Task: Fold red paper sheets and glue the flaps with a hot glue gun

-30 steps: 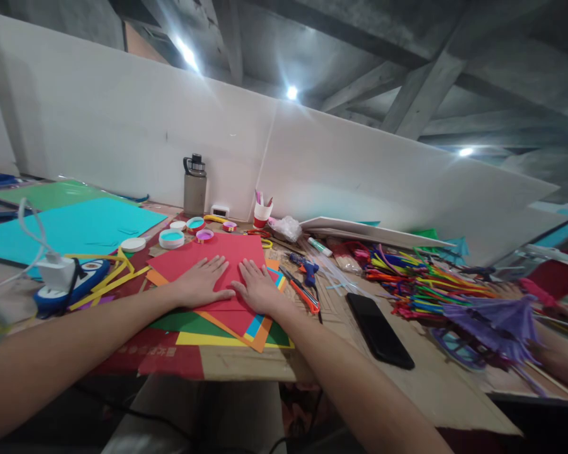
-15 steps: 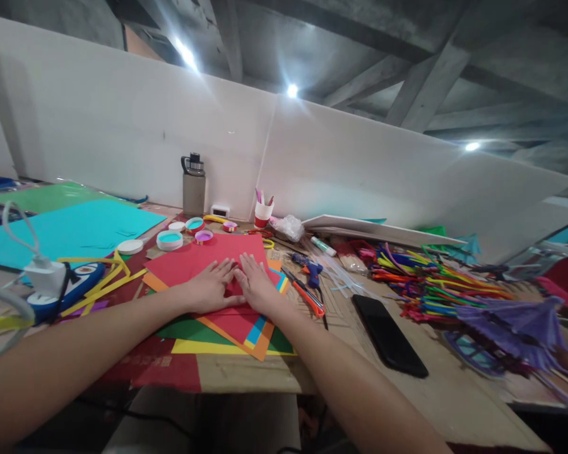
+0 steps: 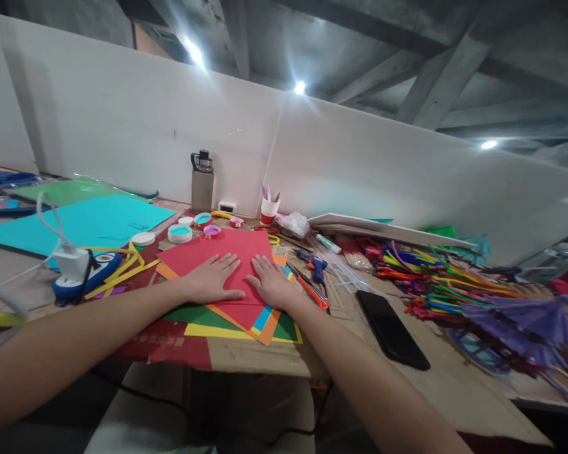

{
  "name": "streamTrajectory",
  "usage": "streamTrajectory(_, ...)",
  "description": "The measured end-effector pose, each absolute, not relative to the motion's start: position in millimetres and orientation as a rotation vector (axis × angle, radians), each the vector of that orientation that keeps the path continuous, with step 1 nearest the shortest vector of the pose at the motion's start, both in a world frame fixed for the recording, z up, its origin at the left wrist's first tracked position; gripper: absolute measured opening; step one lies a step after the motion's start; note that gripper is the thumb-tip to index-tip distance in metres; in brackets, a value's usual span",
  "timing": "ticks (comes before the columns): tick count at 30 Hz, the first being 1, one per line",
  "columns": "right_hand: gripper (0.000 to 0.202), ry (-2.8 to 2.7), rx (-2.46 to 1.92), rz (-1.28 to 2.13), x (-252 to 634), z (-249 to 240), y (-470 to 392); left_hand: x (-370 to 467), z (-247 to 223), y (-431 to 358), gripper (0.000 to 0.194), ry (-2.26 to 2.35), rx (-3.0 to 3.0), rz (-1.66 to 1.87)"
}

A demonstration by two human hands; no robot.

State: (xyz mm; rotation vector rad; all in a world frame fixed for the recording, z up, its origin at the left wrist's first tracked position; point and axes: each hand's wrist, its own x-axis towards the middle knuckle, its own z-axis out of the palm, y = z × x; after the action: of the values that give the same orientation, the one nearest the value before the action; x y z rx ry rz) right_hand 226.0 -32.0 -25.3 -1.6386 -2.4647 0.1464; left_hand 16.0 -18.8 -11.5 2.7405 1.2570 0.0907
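Note:
Red paper tops a fanned stack of coloured sheets at the table's front. My left hand lies flat on its left part, fingers spread. Flat on the right part rests my right hand, its fingers also apart. A gap of bare red paper separates the two hands. Under the red sheet, orange, blue and yellow edges stick out, with a green sheet lower down. Neither hand grips anything.
Right of the stack are an orange-black cutter, a blue glue gun, a black phone and pipe cleaners. A bottle, paint tubs and a cup stand behind. A power strip is left.
My hands, which were nearly touching at the fingertips, have moved apart sideways over the red paper. The whole view has shifted slightly.

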Motion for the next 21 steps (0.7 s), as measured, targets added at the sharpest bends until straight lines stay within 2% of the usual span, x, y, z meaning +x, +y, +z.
streamTrajectory(6,0.063,-2.273,-1.586,-0.049,215,-11,-41,16,-9,-21,0.101,1.298,2.751,0.131)
streamTrajectory(12,0.063,-2.451,-1.429,0.181,198,-24,-38,30,-12,-25,0.084,1.068,2.855,0.157)
streamTrajectory(17,0.07,-2.479,-1.493,0.217,216,-29,-38,24,-8,-25,0.094,1.13,2.785,0.035)
streamTrajectory(21,0.062,-2.452,-1.528,0.316,231,-13,-41,11,-1,-20,0.085,1.142,2.739,0.024)
